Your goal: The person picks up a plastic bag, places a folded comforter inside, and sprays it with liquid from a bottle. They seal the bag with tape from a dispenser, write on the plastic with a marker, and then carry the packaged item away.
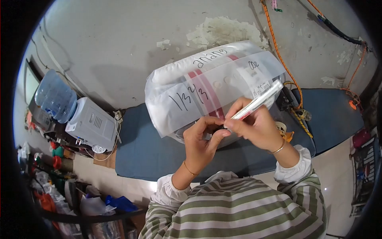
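Observation:
A large white plastic package with black handwriting and a pinkish-red stripe lies on the blue-covered table. In front of its near side, my right hand is closed around a clear, pen-like stick with red marks, which slants up to the right. My left hand is just left of it, thumb and index finger curled together. A small dark piece shows between the fingertips of both hands, too small to make out.
A water dispenser with a blue bottle stands at the left. An orange rope hangs at the right. A tape roll sits beside my right hand. Bagged goods fill the lower left.

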Tool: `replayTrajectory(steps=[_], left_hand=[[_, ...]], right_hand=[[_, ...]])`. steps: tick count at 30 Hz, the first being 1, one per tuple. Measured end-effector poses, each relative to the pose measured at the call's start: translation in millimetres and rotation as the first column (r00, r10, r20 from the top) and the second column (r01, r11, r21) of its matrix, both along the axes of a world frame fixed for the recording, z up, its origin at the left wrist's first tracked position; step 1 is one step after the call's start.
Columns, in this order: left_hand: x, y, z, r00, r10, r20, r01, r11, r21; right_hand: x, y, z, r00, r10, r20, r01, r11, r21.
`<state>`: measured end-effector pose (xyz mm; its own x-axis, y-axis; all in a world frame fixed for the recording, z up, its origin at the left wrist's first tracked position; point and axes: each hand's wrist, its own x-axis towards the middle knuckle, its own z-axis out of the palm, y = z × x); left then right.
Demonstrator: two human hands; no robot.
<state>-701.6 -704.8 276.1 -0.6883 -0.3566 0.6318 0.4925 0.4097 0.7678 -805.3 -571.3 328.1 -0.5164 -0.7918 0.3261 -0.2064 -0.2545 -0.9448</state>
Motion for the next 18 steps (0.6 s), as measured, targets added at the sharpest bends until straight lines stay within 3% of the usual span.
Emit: replayTrajectory(steps=[2,5,6,7,9,12,13,15,17,18], left_hand=[[-3,7,3,0.995,0.073,-0.067,-0.078,0.994,-0.071],[-12,22,-15,0.923,0.243,-0.299,-0.221,0.97,0.104],[-14,22,-14,0.932,0.241,-0.271,-0.209,0.967,0.143],[-14,23,-11,0.949,0.213,-0.234,-0.169,0.967,0.192],[-12,27,-2,0.975,0.158,-0.159,-0.105,0.949,0.296],[-10,30,1,1.0,-0.008,0.005,0.005,0.896,0.445],[-10,31,0,0.998,-0.058,0.023,0.041,0.889,0.457],[-11,38,-2,0.985,-0.162,0.058,0.114,0.867,0.486],[-16,49,-2,0.978,-0.155,0.138,0.095,0.926,0.364],[-17,55,1,0.97,-0.144,0.197,0.083,0.954,0.287]], right_hand=[[7,-2,-4,0.998,0.024,0.054,-0.024,1.0,0.0],[22,-8,-22,0.981,0.079,0.175,-0.065,0.994,-0.087],[28,-12,-33,0.998,-0.014,0.069,0.024,0.988,-0.153],[34,-18,-45,0.994,-0.061,0.094,0.084,0.961,-0.263],[34,-18,-56,0.995,-0.082,0.059,0.096,0.944,-0.317],[27,-13,-63,0.982,-0.133,-0.137,0.077,0.932,-0.355],[23,-6,-61,0.939,-0.176,-0.296,0.074,0.943,-0.326],[14,7,-55,0.918,-0.145,-0.368,0.022,0.948,-0.318],[-4,30,-50,0.94,-0.005,-0.342,-0.036,0.993,-0.114],[-13,36,-50,0.981,0.042,-0.188,-0.068,0.988,-0.136]])
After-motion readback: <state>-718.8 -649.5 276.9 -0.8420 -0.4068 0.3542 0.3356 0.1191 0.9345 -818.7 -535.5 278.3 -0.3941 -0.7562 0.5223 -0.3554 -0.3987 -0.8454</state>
